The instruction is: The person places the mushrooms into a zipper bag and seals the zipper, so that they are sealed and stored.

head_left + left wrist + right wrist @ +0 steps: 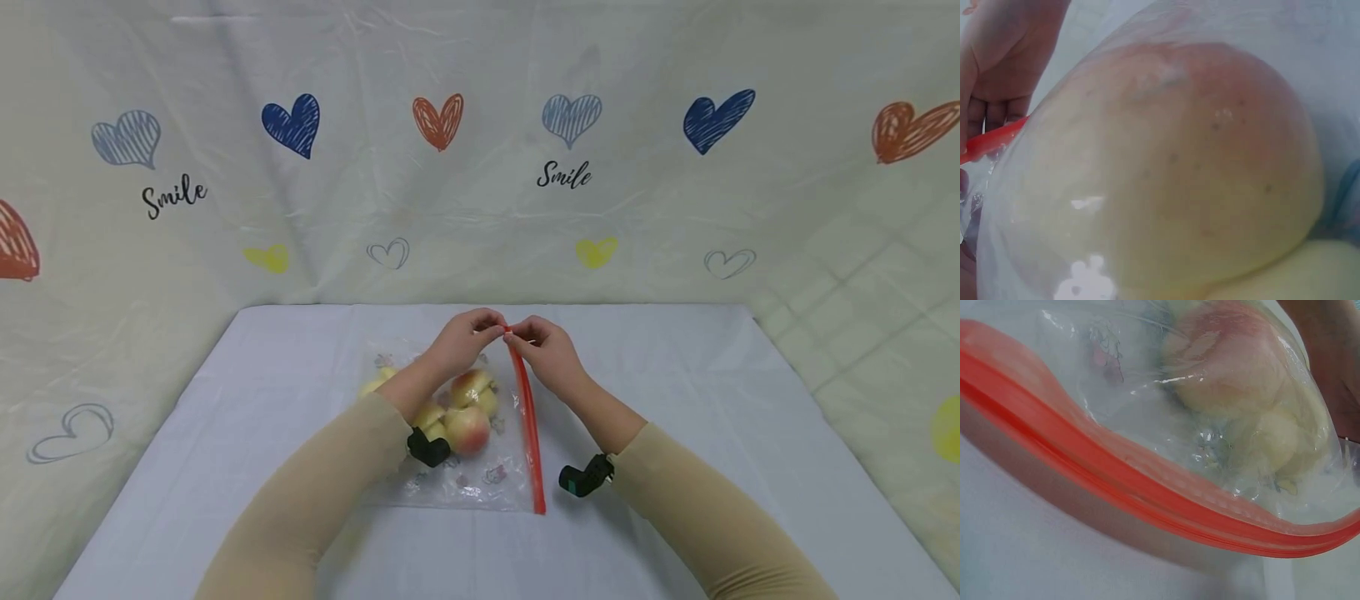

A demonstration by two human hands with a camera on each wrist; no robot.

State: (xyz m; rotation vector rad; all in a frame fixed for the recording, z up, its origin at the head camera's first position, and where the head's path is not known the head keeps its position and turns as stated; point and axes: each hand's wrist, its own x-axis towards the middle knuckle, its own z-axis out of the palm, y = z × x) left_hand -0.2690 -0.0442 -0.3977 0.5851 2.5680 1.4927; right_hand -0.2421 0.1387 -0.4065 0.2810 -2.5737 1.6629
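A clear zip bag (450,492) with a red zip strip (531,425) lies flat on the table. Inside are several round yellow fruits with a red blush, perhaps peaches; one fruit (467,431) lies near the middle. At the strip's far end, my left hand (468,342) pinches the red edge between thumb and fingers. Right beside it, my right hand (551,354) pinches the same end, fingertips nearly touching the left ones. Close up in the left wrist view, a speckled fruit (1179,169) fills the bag. In the right wrist view, the red strip (1135,487) curves across; no right fingers show.
A white cloth covers the table (247,400). Behind it hangs a pale backdrop (480,217) printed with hearts and the word Smile. Small black cameras sit at both wrists, the left wrist camera (429,448) over the bag.
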